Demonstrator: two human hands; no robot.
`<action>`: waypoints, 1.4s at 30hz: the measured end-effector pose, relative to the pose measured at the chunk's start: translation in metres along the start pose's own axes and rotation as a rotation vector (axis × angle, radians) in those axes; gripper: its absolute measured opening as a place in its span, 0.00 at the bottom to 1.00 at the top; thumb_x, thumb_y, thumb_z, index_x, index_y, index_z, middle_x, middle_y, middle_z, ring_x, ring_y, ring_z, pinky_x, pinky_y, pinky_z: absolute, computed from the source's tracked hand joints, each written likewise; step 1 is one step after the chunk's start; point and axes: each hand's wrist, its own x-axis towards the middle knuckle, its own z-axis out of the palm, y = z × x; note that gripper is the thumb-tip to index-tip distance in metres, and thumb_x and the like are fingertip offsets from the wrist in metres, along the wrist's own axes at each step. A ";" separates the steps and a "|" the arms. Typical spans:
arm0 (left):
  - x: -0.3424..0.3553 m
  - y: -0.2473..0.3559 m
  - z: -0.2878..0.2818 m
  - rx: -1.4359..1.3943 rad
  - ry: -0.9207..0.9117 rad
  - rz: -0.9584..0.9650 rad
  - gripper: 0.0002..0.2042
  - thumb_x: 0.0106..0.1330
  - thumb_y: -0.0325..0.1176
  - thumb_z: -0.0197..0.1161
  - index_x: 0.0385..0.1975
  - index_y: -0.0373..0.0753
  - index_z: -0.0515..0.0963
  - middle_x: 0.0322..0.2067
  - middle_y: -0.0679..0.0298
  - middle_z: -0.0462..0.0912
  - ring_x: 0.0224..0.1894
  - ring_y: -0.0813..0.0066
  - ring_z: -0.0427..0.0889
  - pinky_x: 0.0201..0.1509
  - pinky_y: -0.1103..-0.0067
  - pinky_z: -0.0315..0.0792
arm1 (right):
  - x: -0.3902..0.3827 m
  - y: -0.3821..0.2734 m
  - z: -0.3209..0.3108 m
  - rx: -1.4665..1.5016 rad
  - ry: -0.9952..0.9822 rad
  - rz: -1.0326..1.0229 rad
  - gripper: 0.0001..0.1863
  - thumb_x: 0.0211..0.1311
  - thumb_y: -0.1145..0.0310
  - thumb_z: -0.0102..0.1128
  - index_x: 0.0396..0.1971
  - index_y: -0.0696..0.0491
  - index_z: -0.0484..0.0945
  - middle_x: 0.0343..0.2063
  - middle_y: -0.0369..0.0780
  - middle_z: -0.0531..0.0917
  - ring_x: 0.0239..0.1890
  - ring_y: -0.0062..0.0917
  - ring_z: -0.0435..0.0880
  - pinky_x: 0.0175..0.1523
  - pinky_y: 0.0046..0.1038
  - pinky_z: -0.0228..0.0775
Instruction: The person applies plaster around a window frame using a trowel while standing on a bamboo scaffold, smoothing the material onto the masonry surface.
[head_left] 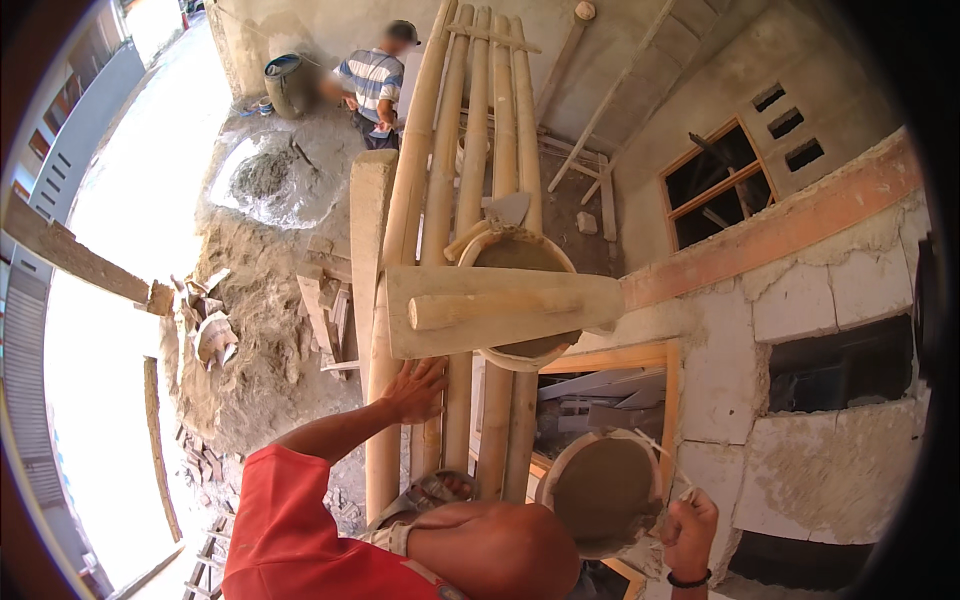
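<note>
My left hand [412, 391] lies with its fingers spread on the bamboo poles [381, 440] of a raised platform. At lower right my right hand [690, 535] is closed on the thin pale handle [672, 462] of a bucket [548, 490], which holds grey mortar [603, 495]. Ahead of my left hand, a wooden plastering float [400, 315] with a round wooden grip lies across a second bucket [535, 360] of mortar on the poles. A trowel [508, 209] rests at that bucket's far rim.
My bent knee [495, 548] and sandalled foot [440, 492] are on the platform. Below left lie a sand heap [255, 345] and a mortar pile [262, 175]. A person [375, 85] stands near a barrel [286, 85]. Rough block wall [720, 350] with openings runs along the right.
</note>
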 end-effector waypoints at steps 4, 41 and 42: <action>0.009 0.024 0.021 -0.022 0.053 -0.162 0.35 0.58 0.52 0.64 0.65 0.44 0.66 0.71 0.56 0.56 0.74 0.49 0.49 0.74 0.47 0.42 | 0.009 -0.083 0.006 -0.139 -0.061 -0.156 0.06 0.59 0.73 0.56 0.26 0.51 0.67 0.11 0.29 0.62 0.06 0.13 0.55 0.11 0.20 0.46; 0.012 0.027 0.051 -0.266 0.102 -0.394 0.30 0.65 0.50 0.53 0.67 0.49 0.62 0.62 0.52 0.71 0.63 0.50 0.72 0.62 0.52 0.64 | 0.363 -0.182 0.466 -0.113 -0.426 -0.467 0.15 0.71 0.61 0.52 0.26 0.55 0.73 0.11 0.31 0.65 0.09 0.17 0.64 0.13 0.27 0.52; 0.014 0.024 0.046 -0.323 0.025 -0.408 0.31 0.65 0.51 0.54 0.68 0.49 0.62 0.64 0.53 0.68 0.64 0.50 0.69 0.63 0.50 0.62 | 0.361 -0.181 0.466 -0.099 -0.443 -0.461 0.15 0.72 0.61 0.52 0.26 0.54 0.71 0.11 0.30 0.64 0.09 0.17 0.63 0.13 0.26 0.52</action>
